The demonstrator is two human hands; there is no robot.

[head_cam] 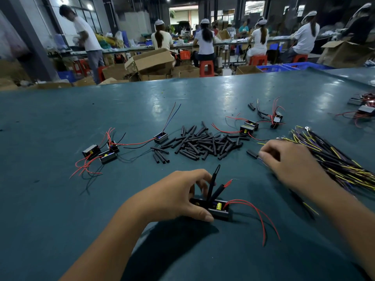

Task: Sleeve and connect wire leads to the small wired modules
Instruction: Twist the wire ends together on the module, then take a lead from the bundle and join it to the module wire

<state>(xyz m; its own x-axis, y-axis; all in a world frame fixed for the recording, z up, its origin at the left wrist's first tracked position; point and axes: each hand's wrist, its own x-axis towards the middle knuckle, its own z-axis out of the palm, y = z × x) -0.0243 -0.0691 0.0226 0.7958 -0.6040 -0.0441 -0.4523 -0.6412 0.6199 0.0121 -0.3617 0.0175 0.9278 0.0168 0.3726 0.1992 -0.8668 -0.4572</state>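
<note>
My left hand (182,196) grips a small black module (218,208) with a yellow part inside, low on the teal table. Two black sleeves (213,188) stand up from the module, one with a red lead end poking out. Two red leads (261,218) trail from it to the right. My right hand (290,161) reaches into a bundle of black, yellow and purple wire leads (332,161), fingers curled and pinching a thin lead. A pile of loose black sleeves (203,144) lies beyond both hands.
Several wired modules (101,152) sit at the left, another module (161,137) by the sleeve pile, more modules (250,126) at the back right and far right edge (363,107). A single sleeve (252,153) lies by my right fingers. People work at benches behind the table.
</note>
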